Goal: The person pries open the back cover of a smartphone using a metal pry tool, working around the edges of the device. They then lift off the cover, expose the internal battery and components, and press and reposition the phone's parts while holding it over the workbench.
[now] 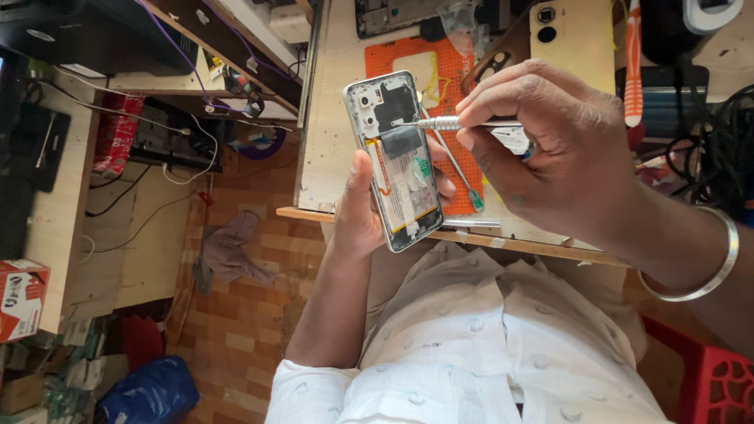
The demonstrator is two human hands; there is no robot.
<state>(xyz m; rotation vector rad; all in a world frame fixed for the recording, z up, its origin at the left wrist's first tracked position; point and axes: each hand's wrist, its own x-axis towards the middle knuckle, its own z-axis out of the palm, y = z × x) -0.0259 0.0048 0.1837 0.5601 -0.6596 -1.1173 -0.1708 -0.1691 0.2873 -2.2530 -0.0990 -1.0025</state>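
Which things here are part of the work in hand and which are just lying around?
In use:
opened smartphone, held in the left hand
precision screwdriver, held in the right hand

Lying about:
orange perforated mat
yellow phone back cover
green-tipped pry tool
orange-and-white tool

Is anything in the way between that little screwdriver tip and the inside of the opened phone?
Nothing visible. The right hand holds the screwdriver with its tip already on the upper inside of the opened phone, which the left hand grips. The back cover is off.
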